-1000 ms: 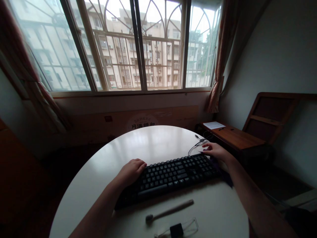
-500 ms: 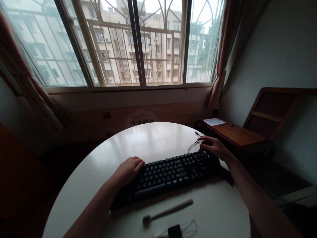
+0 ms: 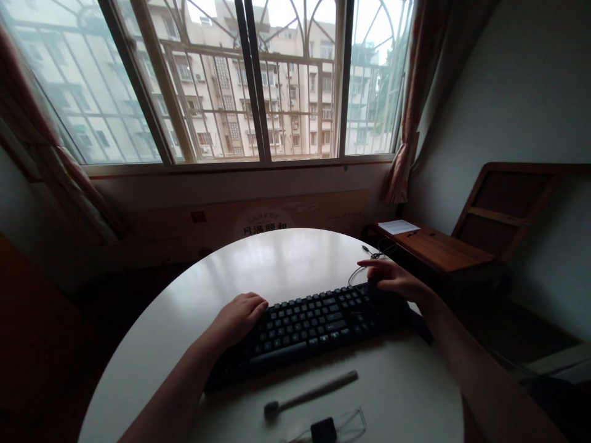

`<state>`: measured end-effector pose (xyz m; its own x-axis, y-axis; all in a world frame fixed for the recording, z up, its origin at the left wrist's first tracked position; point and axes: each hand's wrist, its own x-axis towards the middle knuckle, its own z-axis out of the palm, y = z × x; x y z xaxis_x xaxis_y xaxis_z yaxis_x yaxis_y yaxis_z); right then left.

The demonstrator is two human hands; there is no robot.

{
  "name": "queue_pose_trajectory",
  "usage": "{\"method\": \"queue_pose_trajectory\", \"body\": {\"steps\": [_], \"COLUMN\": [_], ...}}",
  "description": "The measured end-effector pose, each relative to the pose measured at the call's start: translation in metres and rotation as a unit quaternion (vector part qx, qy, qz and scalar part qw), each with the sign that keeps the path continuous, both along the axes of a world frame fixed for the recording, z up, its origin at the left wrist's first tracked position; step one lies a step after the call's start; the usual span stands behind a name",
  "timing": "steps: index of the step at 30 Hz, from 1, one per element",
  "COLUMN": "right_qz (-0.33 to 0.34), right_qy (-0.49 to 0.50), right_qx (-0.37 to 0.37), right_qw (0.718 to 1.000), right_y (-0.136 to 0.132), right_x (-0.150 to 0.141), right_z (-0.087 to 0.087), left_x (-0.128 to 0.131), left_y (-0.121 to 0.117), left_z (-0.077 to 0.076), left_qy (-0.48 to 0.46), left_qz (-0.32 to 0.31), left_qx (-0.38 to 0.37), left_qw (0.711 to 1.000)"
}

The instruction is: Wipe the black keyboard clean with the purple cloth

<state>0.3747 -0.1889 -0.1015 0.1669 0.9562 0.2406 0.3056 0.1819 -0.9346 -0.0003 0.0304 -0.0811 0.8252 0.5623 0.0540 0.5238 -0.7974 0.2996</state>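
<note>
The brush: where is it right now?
In the head view, the brush lies near the bottom middle, on the white table, between the keyboard and the small black block below it.

Keyboard [image 3: 305, 329] lies behind the brush [image 3: 314, 392] on the table [image 3: 286, 264]

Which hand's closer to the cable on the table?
Right. The right hand is right beside the cable, above the keyboard's far right corner; the left hand is at the keyboard's left end, well away.
</note>
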Motion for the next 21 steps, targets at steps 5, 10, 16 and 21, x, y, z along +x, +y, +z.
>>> {"method": "queue_pose_trajectory", "body": {"steps": [5, 10, 16, 21], "right_qz": [-0.115, -0.022, -0.064, -0.044], "right_qy": [0.054, 0.010, -0.176, -0.272], "right_qx": [0.077, 0.006, -0.005, -0.017], "right_qw": [0.989, 1.000, 0.982, 0.961], "right_y": [-0.006, 0.003, 0.017, 0.015], "right_x": [0.005, -0.004, -0.009, -0.001], "right_z": [-0.006, -0.002, -0.005, -0.009], "left_x": [0.000, 0.001, 0.000, -0.001], "left_y": [0.000, -0.001, -0.002, -0.001], "left_z": [0.000, 0.002, 0.002, 0.000], "left_qy": [0.000, 0.007, 0.001, 0.002], "left_qz": [-0.002, -0.004, -0.006, -0.008], "left_qx": [-0.002, -0.001, -0.002, 0.000], "left_qw": [1.000, 1.000, 1.000, 1.000]}}
